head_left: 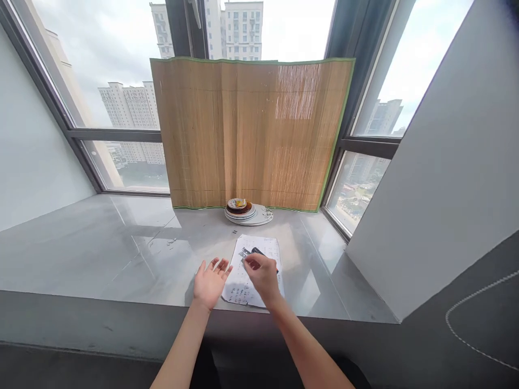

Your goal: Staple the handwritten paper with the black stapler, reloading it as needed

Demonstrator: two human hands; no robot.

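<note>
With my right hand [263, 276] I pinch a gray strip [244, 253]. It pokes out ahead of the fingers [254, 260], over the paper [240, 282]; I can't tell its long way. My left hand [211, 283] is spread, palm up.

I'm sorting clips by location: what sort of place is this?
Probably an upper-floor room: the deep sill, windows and tower blocks outside suggest it.
</note>
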